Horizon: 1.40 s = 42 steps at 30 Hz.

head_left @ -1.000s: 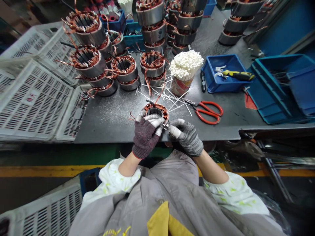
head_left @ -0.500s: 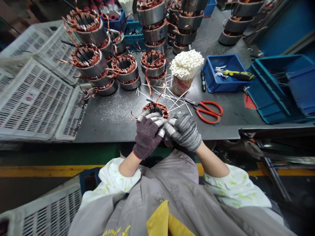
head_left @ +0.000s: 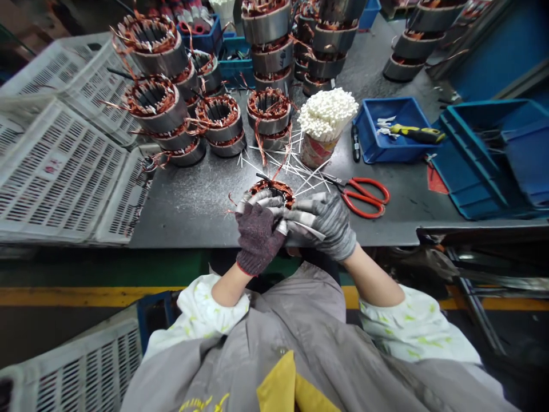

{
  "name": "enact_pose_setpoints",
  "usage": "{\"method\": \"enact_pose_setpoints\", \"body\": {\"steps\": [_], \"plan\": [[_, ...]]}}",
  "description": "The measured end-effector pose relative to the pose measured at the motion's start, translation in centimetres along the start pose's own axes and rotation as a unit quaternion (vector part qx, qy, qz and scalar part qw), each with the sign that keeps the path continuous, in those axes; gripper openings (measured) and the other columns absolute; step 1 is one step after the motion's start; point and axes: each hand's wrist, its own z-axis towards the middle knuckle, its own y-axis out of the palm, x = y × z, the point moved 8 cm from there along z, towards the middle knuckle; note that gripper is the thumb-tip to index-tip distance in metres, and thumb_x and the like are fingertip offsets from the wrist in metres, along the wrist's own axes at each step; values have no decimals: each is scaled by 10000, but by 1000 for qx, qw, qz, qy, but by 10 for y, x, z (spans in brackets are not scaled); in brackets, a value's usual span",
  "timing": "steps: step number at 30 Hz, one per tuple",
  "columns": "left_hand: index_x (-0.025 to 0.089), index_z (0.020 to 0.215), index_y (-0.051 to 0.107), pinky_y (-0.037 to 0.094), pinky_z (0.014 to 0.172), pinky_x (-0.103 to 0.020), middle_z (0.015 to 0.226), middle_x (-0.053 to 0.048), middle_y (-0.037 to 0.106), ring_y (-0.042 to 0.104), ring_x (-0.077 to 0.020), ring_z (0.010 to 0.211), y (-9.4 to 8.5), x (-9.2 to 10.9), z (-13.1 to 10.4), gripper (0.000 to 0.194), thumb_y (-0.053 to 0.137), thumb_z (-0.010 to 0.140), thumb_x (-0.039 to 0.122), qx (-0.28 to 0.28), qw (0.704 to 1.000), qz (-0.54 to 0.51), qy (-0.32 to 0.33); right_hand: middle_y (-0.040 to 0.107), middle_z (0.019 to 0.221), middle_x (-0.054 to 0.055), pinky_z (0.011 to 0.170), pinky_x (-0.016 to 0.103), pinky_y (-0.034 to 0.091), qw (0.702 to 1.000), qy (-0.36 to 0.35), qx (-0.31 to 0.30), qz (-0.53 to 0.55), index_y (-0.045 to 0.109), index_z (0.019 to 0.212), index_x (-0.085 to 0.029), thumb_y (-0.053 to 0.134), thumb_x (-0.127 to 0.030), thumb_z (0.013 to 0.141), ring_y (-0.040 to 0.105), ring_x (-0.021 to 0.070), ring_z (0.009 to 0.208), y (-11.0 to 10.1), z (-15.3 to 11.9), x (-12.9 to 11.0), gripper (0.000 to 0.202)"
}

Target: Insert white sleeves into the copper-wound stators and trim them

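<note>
Find the small copper-wound stator on the workbench, close to the front edge and partly hidden under gloved fingers; find the left hand clamped over its near-left rim, fingers folded across the windings and thumb on the near side; find the right hand drawn in from the right, fingertips meeting those of the left hand at the near rim, with a pale strip sticking out beneath; cannot tell from this view whether pinched there or merely touching, nor what beyond the strip.

Judging by the bare steel walls on the stacked stators behind, expect a dense, rigid core, heavy for its size and likely slick under knitted gloves; expect stiff, springy windings with a thin coating, easily nicked by a hard edge; expect softer behaviour from the loose copper lead and the black sleeved lead, both easy to bend or snag on the thin white sticks scattered just behind.

To lift, best take hold low around the outer steel wall, one palm at each side; to steady, best press lightly on the rim; never pull by the leads; keep well off the points of the red-handled scissors, lying to the right behind the right hand.
</note>
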Motion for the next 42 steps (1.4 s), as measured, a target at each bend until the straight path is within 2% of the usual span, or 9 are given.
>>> {"method": "enact_pose_setpoints", "body": {"steps": [6, 13, 17, 22, 27, 29, 35, 39, 42], "plan": [[217, 906, 646, 372, 1149, -563, 1108, -97, 727, 617, -311, 1235, 4, -2, -3, 134, 607, 919, 344, -8, 999, 37, -18, 740, 1020, 120, 871, 458, 518, 997, 68, 9, -23, 764, 892, -202, 564, -383, 960, 651, 273, 917, 16, 36, -4, 279], [218, 1272, 612, 334, 1186, -560, 1280, -96, 688, 582, -282, 1278, -31, -9, -11, 379, 537, 904, 166, -21, 983, 115, 138, 699, 1255, 91, 1028, 440, 519, 977, 151, -19, 152, 629, 1341, -239, 515, -319, 972, 650, 262, 1163, 20, 3, -11, 394], [262, 1064, 687, 433, 1057, -514, 1085, -44, 733, 628, -259, 1094, -27, -28, 1, 237, 550, 884, 191, -78, 967, 172, 174, 703, 1246, 115, 1072, 449, 490, 970, 169, -44, 166, 733, 1119, -195, 475, -358, 989, 635, 276, 1203, 39, 2, -8, 331], [282, 1045, 668, 419, 1109, -504, 1104, -19, 729, 610, -235, 1162, -23, -18, 5, 254, 485, 897, 186, -107, 963, 92, 228, 743, 1109, 92, 1018, 477, 509, 962, 146, -62, 224, 745, 916, -229, 508, -344, 964, 673, 289, 1111, 47, 18, 16, 268], [234, 1139, 642, 278, 1232, -606, 1230, -56, 717, 534, -280, 1364, -30, -14, 1, 248, 516, 926, 229, -103, 967, -25, 231, 716, 1243, 58, 1066, 445, 502, 922, 95, -83, 366, 752, 1033, -249, 608, -412, 933, 658, 251, 1176, 37, 19, 31, 239], [235, 1122, 642, 317, 1214, -568, 1139, -35, 748, 619, -249, 1260, -28, -15, 2, 192, 546, 956, 230, -106, 967, -36, 227, 731, 1218, 52, 1055, 427, 511, 916, 116, -26, 383, 754, 1054, -244, 687, -448, 878, 664, 241, 1165, 20, 19, 50, 278], [210, 1112, 649, 461, 978, -478, 1097, -61, 761, 685, -260, 1055, -23, 8, -9, 169, 617, 946, 215, -33, 973, 81, 211, 733, 866, 50, 862, 393, 566, 888, 292, 296, 199, 712, 883, -185, 673, -392, 852, 654, 186, 816, -56, 27, 135, 213], [182, 1089, 634, 470, 1012, -490, 1039, -82, 759, 684, -262, 1034, -25, 22, -17, 166, 655, 927, 205, 13, 974, 104, 199, 700, 931, 61, 955, 449, 542, 890, 260, 367, 78, 711, 873, -189, 744, -257, 770, 642, 213, 917, -79, 55, 147, 128], [186, 1066, 621, 478, 1036, -483, 1028, -75, 751, 677, -245, 1040, -25, 19, -16, 141, 658, 930, 199, 13, 975, 78, 206, 681, 958, 58, 959, 454, 560, 897, 203, 381, 97, 681, 886, -204, 711, -275, 828, 654, 213, 963, -88, 64, 144, 97]]}}
